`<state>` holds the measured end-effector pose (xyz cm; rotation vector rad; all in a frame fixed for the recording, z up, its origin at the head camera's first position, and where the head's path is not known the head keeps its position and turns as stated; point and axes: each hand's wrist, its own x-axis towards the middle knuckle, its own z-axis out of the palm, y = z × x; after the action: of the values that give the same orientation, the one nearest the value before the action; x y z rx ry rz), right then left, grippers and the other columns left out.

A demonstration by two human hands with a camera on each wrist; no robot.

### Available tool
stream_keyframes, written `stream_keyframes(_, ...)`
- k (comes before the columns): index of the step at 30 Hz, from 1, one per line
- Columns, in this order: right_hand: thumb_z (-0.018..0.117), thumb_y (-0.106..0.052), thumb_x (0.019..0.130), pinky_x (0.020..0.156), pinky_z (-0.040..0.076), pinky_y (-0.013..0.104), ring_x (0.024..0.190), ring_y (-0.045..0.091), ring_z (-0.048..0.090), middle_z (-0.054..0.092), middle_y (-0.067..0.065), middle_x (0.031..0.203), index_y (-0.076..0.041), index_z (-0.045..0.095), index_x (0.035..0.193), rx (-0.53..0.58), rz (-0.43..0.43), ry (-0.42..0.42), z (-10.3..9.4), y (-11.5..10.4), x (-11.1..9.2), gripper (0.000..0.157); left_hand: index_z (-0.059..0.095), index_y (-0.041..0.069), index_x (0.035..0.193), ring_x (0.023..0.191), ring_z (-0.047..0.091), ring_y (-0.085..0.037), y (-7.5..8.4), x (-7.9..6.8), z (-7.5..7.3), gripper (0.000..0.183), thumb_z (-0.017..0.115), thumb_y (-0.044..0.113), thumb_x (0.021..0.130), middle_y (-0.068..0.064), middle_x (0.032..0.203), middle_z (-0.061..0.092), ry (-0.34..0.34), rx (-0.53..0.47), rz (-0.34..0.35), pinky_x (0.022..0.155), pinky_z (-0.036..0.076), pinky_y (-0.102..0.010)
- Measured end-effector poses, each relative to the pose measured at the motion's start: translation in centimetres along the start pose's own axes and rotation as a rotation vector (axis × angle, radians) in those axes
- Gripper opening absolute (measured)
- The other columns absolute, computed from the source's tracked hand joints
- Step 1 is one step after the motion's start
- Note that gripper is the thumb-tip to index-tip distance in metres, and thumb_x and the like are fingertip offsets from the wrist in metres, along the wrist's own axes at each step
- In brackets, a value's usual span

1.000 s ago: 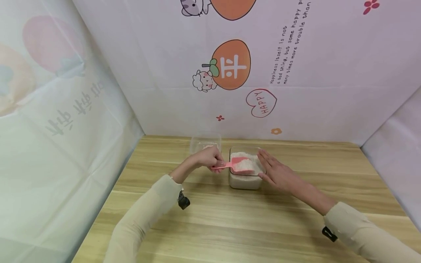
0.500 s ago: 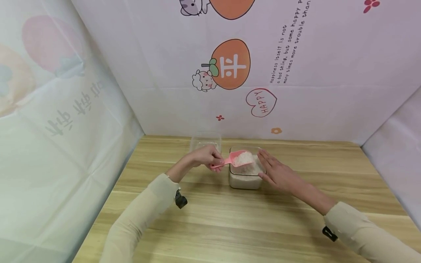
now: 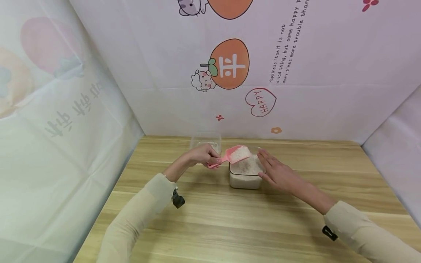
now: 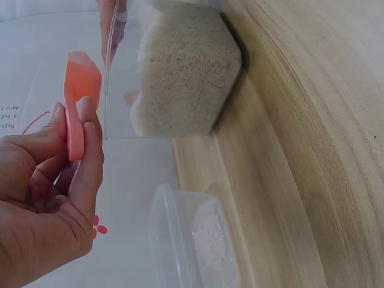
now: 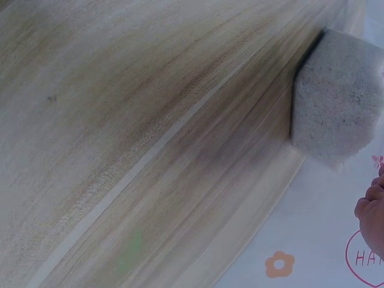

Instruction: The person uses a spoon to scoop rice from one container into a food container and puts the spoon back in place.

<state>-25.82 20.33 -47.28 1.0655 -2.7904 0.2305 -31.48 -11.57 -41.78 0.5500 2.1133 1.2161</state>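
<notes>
Starting at the far left of my head view, I record a white sheet (image 3: pixel 65 157) with faded fruit shapes and lettering, standing along the left side of the wooden table (image 3: pixel 210 226). Next comes the left sleeve (image 3: pixel 141 208), cream, with a black fitting (image 3: pixel 178 199) at its cuff. Beyond the left hand (image 3: pixel 203 155) and partly hidden by it, I note a clear plastic box (image 3: pixel 206 138) with white contents low inside. The left hand is closed around the handle of a pink scoop (image 3: pixel 230 156); the left wrist view confirms the handle is pinched between thumb and curled fingers. The scoop carries a load of white grains (image 3: pixel 241 153) and is raised above the left part of a clear, square-sided container (image 3: pixel 246 175), its handle end lower than its bowl. I cannot tell whether it touches the rim. The container stands upright on the table, just right of the plastic box, holding a deep fill of grain (image 3: pixel 250 167). At its right edge I find the right hand (image 3: pixel 277 173), fingers extended, thumb spread apart, resting against the rim and gripping nothing. Furthest right, I log the right sleeve (image 3: pixel 358 226), also cream, with a black clip (image 3: pixel 329 233) beneath its cuff.
</notes>
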Motion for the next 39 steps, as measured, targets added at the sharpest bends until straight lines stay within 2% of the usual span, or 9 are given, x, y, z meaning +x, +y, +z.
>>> stream_keyframes(7,0.04,-0.041,0.098,0.107,0.029,0.047,0.141,0.033,0.018,0.017,0.021,0.153,0.003,0.018,0.146,-0.006,-0.009,0.0,0.1,0.2,0.1,0.069,0.07,-0.006,0.086,0.06,0.061,-0.01,0.1,-0.2,-0.1,0.013,0.061,0.002,0.087,-0.007,0.068,0.067,-0.013,-0.028,-0.016,0.049,0.047,-0.02)
stream_keyframes(13,0.041,-0.041,0.098,0.107,0.03,0.047,0.14,0.034,0.019,0.017,0.021,0.153,0.003,0.019,0.146,-0.004,-0.017,0.01,0.1,0.2,0.1,0.069,0.067,-0.012,0.087,0.061,0.061,-0.011,0.6,-0.3,-0.2,0.013,0.06,-0.001,0.087,-0.008,0.068,0.066,-0.06,-0.025,-0.023,0.05,0.047,-0.02)
stream_keyframes(17,0.04,-0.042,0.098,0.107,0.03,0.047,0.14,0.035,0.019,0.017,0.021,0.153,0.003,0.018,0.146,-0.009,-0.017,0.01,0.2,0.2,0.1,0.069,0.066,-0.013,0.091,0.065,0.065,-0.015,0.8,-0.5,-0.4,0.013,0.059,-0.002,0.087,-0.008,0.07,0.067,-0.076,-0.034,-0.028,0.051,0.048,-0.02)
stream_keyframes(22,0.04,-0.041,0.098,0.107,0.029,0.048,0.14,0.034,0.019,0.016,0.02,0.153,0.003,0.019,0.146,-0.006,-0.015,0.011,0.2,0.2,0.1,0.069,0.068,-0.009,0.092,0.069,0.067,-0.019,0.7,-0.6,-0.8,0.013,0.057,-0.004,0.087,-0.021,0.081,0.068,-0.075,-0.041,-0.022,0.054,0.05,-0.022)
stream_keyframes(25,0.041,-0.041,0.098,0.107,0.029,0.048,0.141,0.034,0.019,0.016,0.02,0.153,0.003,0.019,0.146,-0.007,-0.015,0.009,0.1,0.2,0.0,0.069,0.067,-0.009,0.094,0.071,0.068,-0.021,0.6,-0.8,-1.1,0.014,0.056,-0.006,0.088,-0.024,0.085,0.067,-0.067,-0.045,-0.031,0.059,0.053,-0.027)
stream_keyframes(30,0.041,-0.04,0.098,0.107,0.029,0.048,0.14,0.035,0.019,0.017,0.022,0.152,0.004,0.02,0.145,-0.009,-0.016,0.003,0.0,0.1,0.0,0.069,0.067,-0.009,0.096,0.08,0.068,-0.03,0.3,-1.4,-1.6,0.016,0.053,-0.006,0.089,-0.011,0.078,0.068,-0.044,-0.039,-0.044,0.061,0.053,-0.028)
stream_keyframes(36,0.039,-0.041,0.098,0.108,0.028,0.048,0.141,0.035,0.018,0.015,0.02,0.153,0.004,0.019,0.146,-0.008,-0.012,0.003,0.1,0.1,0.0,0.069,0.068,-0.006,0.098,0.07,0.067,-0.017,-0.3,-2.1,-2.4,0.018,0.051,-0.004,0.091,-0.009,0.079,0.068,-0.011,-0.023,-0.028,0.057,0.052,-0.023)
stream_keyframes(39,0.038,-0.042,0.098,0.108,0.028,0.048,0.141,0.033,0.016,0.013,0.018,0.154,0.003,0.019,0.146,-0.001,-0.005,-0.003,0.1,0.1,0.0,0.069,0.068,-0.006,0.098,0.07,0.066,-0.016,-0.6,-2.5,-2.9,0.019,0.051,-0.004,0.091,-0.009,0.08,0.067,0.001,-0.016,-0.025,0.056,0.05,-0.023)
